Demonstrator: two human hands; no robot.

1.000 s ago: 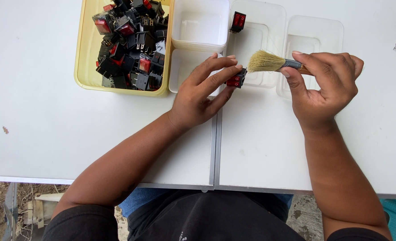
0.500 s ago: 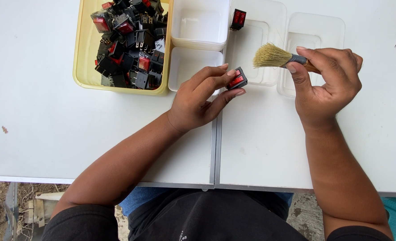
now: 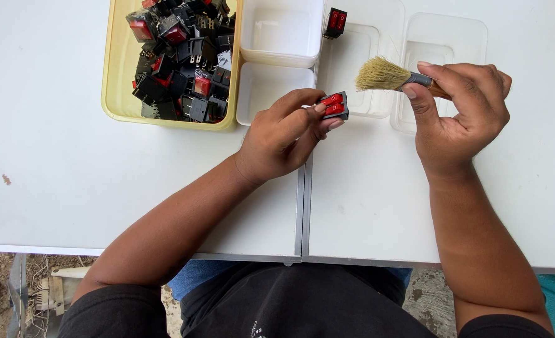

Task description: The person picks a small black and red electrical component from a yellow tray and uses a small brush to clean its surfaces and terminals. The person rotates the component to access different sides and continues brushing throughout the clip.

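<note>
My left hand (image 3: pixel 284 134) pinches a small black rocker switch with red buttons (image 3: pixel 334 105) between thumb and fingertips, its red face turned up. My right hand (image 3: pixel 459 109) grips a small paintbrush (image 3: pixel 390 75) by its metal collar, the pale bristles pointing left, a short gap to the right of and above the switch. Both hands hover over the white table, near its middle seam (image 3: pixel 302 206).
A yellow tub (image 3: pixel 118 94) at the upper left holds several black and red switches. Two white trays (image 3: pixel 280 56) sit beside it. Two clear trays (image 3: pixel 377 37) lie farther right, with one switch (image 3: pixel 335 22) at the edge of the nearer one.
My left hand has turned the switch so its red face shows. The brush has lifted off the switch and drawn away to the right.
</note>
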